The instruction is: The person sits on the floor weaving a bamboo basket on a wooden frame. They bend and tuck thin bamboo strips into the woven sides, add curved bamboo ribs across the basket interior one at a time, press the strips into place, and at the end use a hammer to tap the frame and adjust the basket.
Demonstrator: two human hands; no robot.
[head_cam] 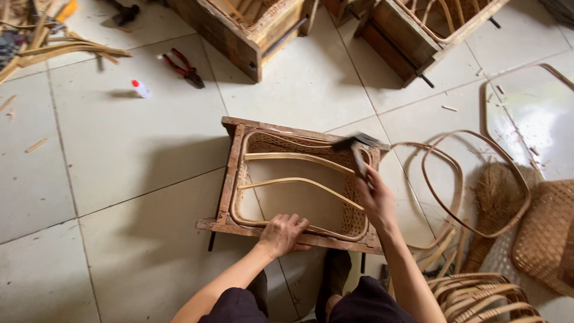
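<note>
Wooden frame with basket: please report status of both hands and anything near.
Left hand pressing near rim of wooden frame. Right hand gripping hammer over woven basket. Bent cane hoops lie right, apart.

The right hand (376, 200) swings a hammer (357, 146) over the wooden frame (230, 173); the left hand (283, 233) steadies it.
</note>
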